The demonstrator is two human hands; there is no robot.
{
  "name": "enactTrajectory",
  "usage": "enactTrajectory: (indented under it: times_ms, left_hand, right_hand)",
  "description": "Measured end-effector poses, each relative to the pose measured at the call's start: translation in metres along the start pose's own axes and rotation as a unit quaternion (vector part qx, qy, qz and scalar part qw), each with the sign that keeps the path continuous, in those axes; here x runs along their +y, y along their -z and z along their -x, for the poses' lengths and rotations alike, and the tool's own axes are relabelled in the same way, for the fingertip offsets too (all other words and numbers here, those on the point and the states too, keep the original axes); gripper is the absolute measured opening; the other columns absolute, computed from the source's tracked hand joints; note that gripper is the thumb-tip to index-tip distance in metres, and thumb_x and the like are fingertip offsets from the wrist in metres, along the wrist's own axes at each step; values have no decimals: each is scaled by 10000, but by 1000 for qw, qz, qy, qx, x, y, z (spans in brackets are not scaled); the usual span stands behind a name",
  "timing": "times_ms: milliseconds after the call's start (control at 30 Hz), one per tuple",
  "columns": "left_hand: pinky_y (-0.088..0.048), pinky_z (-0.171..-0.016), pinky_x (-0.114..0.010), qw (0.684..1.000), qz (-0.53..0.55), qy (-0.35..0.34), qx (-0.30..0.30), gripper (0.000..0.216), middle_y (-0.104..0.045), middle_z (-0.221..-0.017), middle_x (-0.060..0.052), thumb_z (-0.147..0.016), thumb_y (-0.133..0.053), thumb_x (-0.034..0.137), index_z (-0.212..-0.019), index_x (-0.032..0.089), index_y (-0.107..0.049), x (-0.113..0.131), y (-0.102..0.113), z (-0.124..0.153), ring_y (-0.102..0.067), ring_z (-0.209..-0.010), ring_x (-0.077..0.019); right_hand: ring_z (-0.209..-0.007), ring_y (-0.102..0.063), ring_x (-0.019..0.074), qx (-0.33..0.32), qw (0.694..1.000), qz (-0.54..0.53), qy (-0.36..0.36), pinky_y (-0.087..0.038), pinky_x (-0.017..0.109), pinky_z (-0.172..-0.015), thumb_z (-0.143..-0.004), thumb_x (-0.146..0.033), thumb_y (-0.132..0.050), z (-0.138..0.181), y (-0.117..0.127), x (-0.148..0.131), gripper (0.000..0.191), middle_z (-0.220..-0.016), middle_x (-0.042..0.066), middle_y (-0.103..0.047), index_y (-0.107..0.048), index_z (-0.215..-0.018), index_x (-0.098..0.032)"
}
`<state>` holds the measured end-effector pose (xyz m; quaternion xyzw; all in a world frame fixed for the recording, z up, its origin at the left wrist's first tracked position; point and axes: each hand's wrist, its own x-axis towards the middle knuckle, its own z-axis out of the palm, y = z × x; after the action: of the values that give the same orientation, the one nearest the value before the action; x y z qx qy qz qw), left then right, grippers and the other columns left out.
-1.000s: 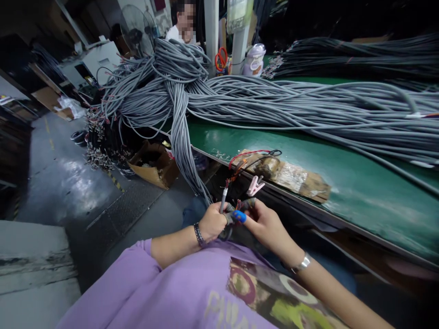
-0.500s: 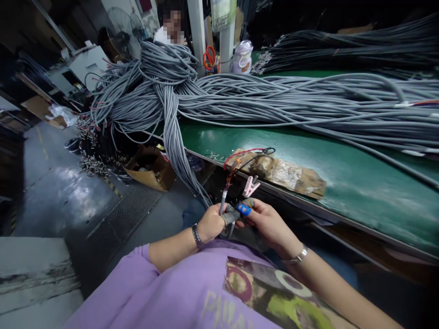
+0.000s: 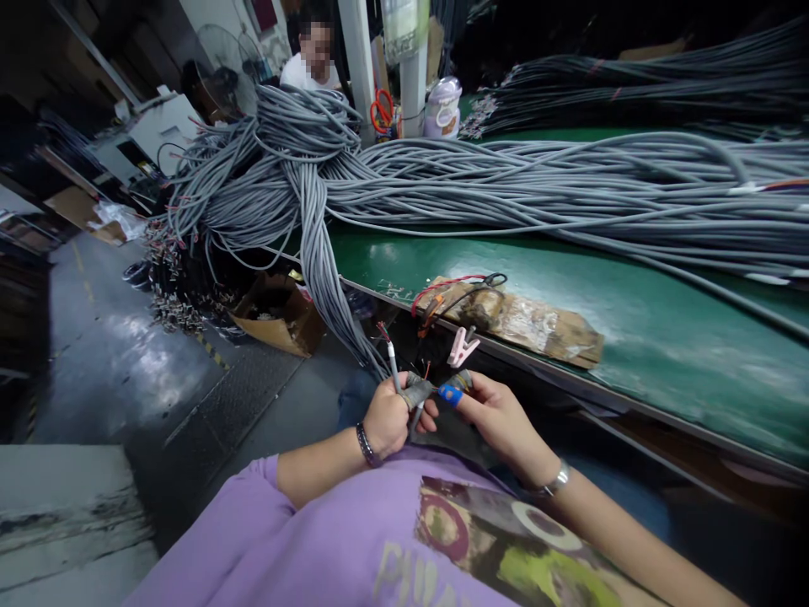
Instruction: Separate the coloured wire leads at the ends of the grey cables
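Observation:
My left hand [image 3: 393, 415] is closed around a grey cable [image 3: 394, 371], whose stripped end with thin coloured wires points up past the thumb. The thumb has grey tape wrapped round it. Close by on the right, my right hand [image 3: 490, 406] pinches with thumb and forefinger at the left fingertips, on something too small to make out, perhaps a wire end. Blue tape covers its thumb, and greyish tape its forefinger. Just above the hands, a pink clip [image 3: 462, 346] sits at the bench edge beside red and black leads [image 3: 436, 310] on a taped wooden board [image 3: 537, 327].
Long grey cables [image 3: 506, 190] lie across the green bench [image 3: 404, 253], and a bundle [image 3: 316, 244] hangs over its edge to my left. Behind stand a purple-white tub [image 3: 443, 108] and orange-handled scissors [image 3: 382, 110]. A cardboard box [image 3: 278, 316] is on the floor. A person [image 3: 313, 63] is at the back.
The cable end in my left hand has moved left, away from the leads on the board, and its wires now show splayed. My right hand stays close to the left fingertips.

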<state>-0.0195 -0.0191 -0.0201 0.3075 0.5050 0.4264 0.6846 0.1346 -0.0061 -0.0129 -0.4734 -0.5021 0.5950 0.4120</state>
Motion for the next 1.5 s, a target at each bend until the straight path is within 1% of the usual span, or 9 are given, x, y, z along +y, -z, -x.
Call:
enactTrajectory:
  times_ms: [167,333,467,600,733,933,1133,1367,1500]
  left_hand:
    - [-306,-366,-183,998,-52,0,-39,422,-599,-542,5,-676,-689,543,-699,169,-494,-1,1,3,-515,-368,-87]
    - [-339,-397,-189,991,-114,-19,-73,442,-597,-544,-9,-734,-639,576,-683,147,-548,-2,3,5,-522,-391,-84]
    - [-355,-408,-195,982,-155,-12,-105,485,-600,-537,-18,-733,-624,620,-673,142,-563,2,3,7,-531,-402,-91]
    - [-364,-411,-194,978,-179,-10,-110,485,-573,-488,-6,-732,-615,629,-683,149,-562,4,1,9,-525,-395,-95]
    - [-374,-405,-191,985,-157,-49,-61,439,-632,-584,-19,-770,-592,589,-726,155,-544,0,1,6,-557,-420,-98]
    - [-332,-376,-185,986,-150,-61,-47,418,-657,-637,-29,-789,-583,570,-741,158,-529,-3,4,6,-551,-407,-88]
    - [-335,-405,-192,977,-189,-46,-89,446,-633,-580,-40,-782,-582,582,-690,148,-551,5,1,13,-544,-418,-92]
    - [-334,-381,-189,983,-166,-66,-48,440,-634,-587,-24,-782,-584,586,-703,155,-535,3,0,10,-531,-395,-85]
    - [-302,-351,-177,987,-141,-70,-32,381,-624,-574,-5,-772,-621,517,-691,157,-527,0,0,7,-523,-377,-76]
  right_hand:
    - [-613,-500,139,-37,999,-5,-7,-394,254,-541,-698,-484,-703,-4,1,-9,323,-726,21,-619,-634,-814,-191]
    - [-519,-486,127,-68,997,-14,-25,-388,263,-522,-696,-508,-695,-4,-3,-15,327,-578,-5,-575,-629,-736,-190]
    - [-522,-511,130,-108,994,-19,-21,-405,269,-546,-733,-470,-672,-3,1,-11,288,-589,3,-608,-615,-741,-188]
    - [-530,-498,131,-49,999,23,-3,-401,266,-543,-729,-422,-659,0,0,-2,240,-583,-6,-591,-593,-707,-192]
    - [-538,-474,129,41,999,9,-5,-390,260,-526,-737,-382,-610,3,-9,6,184,-587,-9,-562,-577,-710,-203]
    - [-539,-462,113,1,995,-84,-52,-376,249,-521,-727,-441,-674,3,-7,5,266,-620,-11,-565,-614,-764,-184]
    - [-577,-509,121,-91,990,-90,-65,-396,258,-569,-646,-480,-787,-3,1,-4,369,-678,17,-632,-665,-787,-162]
    - [-569,-496,126,14,998,-63,-16,-408,262,-556,-675,-520,-757,1,-8,9,363,-626,0,-601,-632,-733,-184]
    - [-553,-471,118,26,996,-82,-26,-389,253,-541,-664,-508,-762,4,-11,7,359,-601,-7,-583,-625,-729,-183]
